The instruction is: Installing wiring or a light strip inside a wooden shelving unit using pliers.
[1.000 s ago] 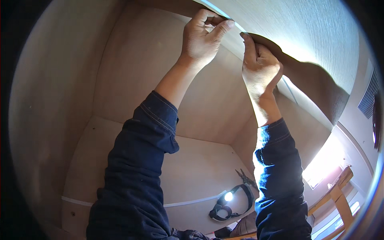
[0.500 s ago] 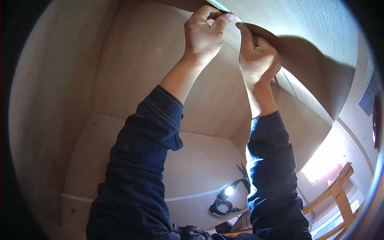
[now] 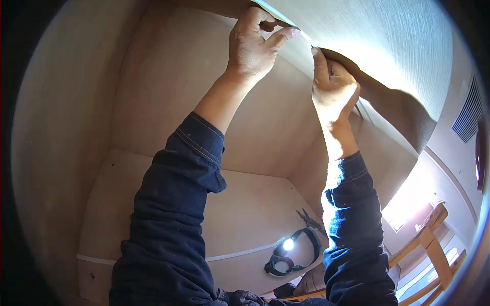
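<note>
Both my hands are raised to the long edge of a pale textured panel (image 3: 408, 38) overhead, along a thin light strip (image 3: 270, 11). My left hand (image 3: 251, 48) has its fingers curled at that edge, its thumb tip touching it. My right hand (image 3: 334, 89) is a little lower and to the right, fingers curled and thumb raised against the edge, a short gap from the left. What the fingertips grip is too small and shadowed to make out. Dark shadows spread over the panel beside the hands.
Plywood walls (image 3: 204, 102) enclose the space around my arms. A lit headlamp on a dark strap (image 3: 288, 245) lies below beside pliers (image 3: 309, 219). At lower right are a wooden ladder-like frame (image 3: 429, 242) and a bright opening (image 3: 406, 196); a louvred vent (image 3: 464, 109) is at right.
Compared with half a second ago, my right hand appears lower and slightly right, my left slightly left, with a wider gap between thumbs. Bright light again falls on the panel and right hand.
</note>
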The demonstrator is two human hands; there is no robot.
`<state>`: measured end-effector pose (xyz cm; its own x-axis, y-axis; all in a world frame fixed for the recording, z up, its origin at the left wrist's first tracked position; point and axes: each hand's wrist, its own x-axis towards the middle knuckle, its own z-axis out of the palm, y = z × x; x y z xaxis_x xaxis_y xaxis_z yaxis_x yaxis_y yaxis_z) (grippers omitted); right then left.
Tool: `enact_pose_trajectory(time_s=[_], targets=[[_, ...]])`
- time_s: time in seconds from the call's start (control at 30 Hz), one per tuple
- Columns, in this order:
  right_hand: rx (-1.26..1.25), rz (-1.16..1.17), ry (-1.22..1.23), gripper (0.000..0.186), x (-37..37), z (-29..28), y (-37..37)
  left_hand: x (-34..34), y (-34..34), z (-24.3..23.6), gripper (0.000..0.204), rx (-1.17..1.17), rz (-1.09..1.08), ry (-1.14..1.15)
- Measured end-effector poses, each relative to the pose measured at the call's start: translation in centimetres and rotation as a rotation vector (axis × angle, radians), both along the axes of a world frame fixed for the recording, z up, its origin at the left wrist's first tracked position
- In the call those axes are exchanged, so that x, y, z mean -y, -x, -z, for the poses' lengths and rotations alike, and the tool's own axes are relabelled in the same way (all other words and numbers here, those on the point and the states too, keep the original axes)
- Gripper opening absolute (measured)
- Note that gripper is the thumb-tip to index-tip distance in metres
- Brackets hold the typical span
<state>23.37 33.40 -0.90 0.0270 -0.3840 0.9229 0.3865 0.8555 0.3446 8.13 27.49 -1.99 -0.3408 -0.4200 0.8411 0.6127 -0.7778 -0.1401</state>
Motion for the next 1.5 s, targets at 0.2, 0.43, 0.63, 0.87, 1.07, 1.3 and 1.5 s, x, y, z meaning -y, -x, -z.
enact_pose_trajectory(time_s=[0.2, 0.43, 0.63, 0.87, 1.07, 1.3, 1.5], targets=[[-0.011, 0.003, -0.049, 0.035, 0.7, -0.2, -0.7, 1.2, 0.5, 0.0, 0.026, 0.039, -0.209, -0.043], [0.005, 0.039, -0.03, 0.033, 1.5, -0.7, -0.9, 1.3, -0.3, 0.1, 0.021, 0.053, -0.359, -0.211], [-0.006, 0.062, -0.147, 0.03, 1.2, -0.9, -2.3, 1.7, 0.1, -1.3, 0.023, 0.031, -0.5, -0.167], [0.076, -0.098, -0.261, 0.011, -2.8, -0.5, -3.0, -1.1, -0.4, -0.7, 0.023, -0.02, -0.611, -0.176], [0.112, -0.279, -0.322, 0.011, -3.1, -0.6, -2.3, -1.1, -0.8, -0.8, 0.025, -0.125, -0.438, -0.09], [0.12, -0.368, -0.373, 0.023, -3.4, -0.5, -2.0, -0.8, -0.8, -0.8, 0.028, -0.164, -0.418, -0.093], [0.095, -0.35, -0.401, 0.024, -4.6, 0.6, -2.0, -2.2, -0.1, 0.1, 0.029, -0.14, -0.357, -0.093]])
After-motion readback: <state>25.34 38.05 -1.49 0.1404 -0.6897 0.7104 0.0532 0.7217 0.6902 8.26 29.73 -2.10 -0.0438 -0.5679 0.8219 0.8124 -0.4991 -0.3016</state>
